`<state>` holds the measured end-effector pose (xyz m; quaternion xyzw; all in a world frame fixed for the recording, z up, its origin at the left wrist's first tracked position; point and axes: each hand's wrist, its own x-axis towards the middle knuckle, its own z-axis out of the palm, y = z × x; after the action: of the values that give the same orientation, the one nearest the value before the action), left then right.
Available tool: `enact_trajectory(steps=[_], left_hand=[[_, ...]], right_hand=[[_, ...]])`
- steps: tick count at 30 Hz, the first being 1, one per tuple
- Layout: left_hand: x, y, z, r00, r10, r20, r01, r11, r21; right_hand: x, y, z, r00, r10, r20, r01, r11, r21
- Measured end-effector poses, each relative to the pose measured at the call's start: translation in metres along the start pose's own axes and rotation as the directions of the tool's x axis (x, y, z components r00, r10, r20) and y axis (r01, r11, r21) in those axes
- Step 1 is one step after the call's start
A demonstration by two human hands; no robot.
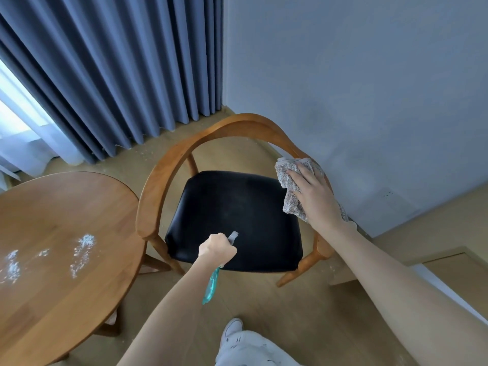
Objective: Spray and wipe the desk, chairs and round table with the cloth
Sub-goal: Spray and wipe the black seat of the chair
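Note:
A wooden chair (pixel 169 167) with a curved back rail and a black padded seat (pixel 237 215) stands in front of me. My right hand (pixel 314 196) presses a grey cloth (pixel 290 204) onto the chair's right arm rail, fingers spread over it. My left hand (pixel 216 249) grips a teal spray bottle (pixel 212 285) above the seat's front edge, its grey nozzle pointing over the seat. A round wooden table (pixel 52 233) stands at the left, with white foam patches (pixel 81 249) on its top.
Blue-grey curtains (pixel 118 75) hang behind the chair at the left. A pale wall (pixel 369 88) runs close along the chair's right side. The floor is light wood. My white shoe (pixel 233 328) is at the bottom centre.

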<state>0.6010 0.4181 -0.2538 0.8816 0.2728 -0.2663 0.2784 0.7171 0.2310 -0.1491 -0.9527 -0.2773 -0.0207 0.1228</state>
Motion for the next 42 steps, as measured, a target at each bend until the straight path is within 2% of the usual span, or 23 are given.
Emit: enact_trajectory(steps=[5, 14, 20, 31, 35, 42], left_hand=[[-0.006, 0.01, 0.01, 0.993, 0.1, 0.057, -0.105, 0.991, 0.085], [-0.015, 0.023, 0.027, 0.985, 0.142, 0.101, -0.156, 0.976, 0.152], [-0.018, 0.038, 0.032, 0.959, 0.241, 0.152, -0.276, 0.915, 0.294], [-0.022, 0.085, 0.041, 0.953, 0.246, 0.176, -0.289, 0.913, 0.287], [-0.013, 0.098, 0.045, 0.927, 0.299, 0.226, -0.363, 0.868, 0.339], [-0.002, 0.117, 0.05, 0.93, 0.327, 0.167, -0.362, 0.893, 0.267]], right_hand=[[-0.011, 0.002, -0.002, 1.0, 0.028, 0.009, -0.028, 1.0, 0.0], [-0.032, 0.017, -0.011, 0.994, 0.107, -0.002, -0.107, 0.994, 0.001], [-0.045, 0.027, -0.023, 0.987, 0.151, -0.046, -0.151, 0.988, 0.016], [-0.072, 0.055, -0.043, 0.961, 0.27, -0.056, -0.271, 0.962, -0.009], [-0.077, 0.065, -0.048, 0.95, 0.298, -0.093, -0.299, 0.954, 0.007], [-0.079, 0.074, -0.047, 0.938, 0.333, -0.093, -0.333, 0.943, 0.011]])
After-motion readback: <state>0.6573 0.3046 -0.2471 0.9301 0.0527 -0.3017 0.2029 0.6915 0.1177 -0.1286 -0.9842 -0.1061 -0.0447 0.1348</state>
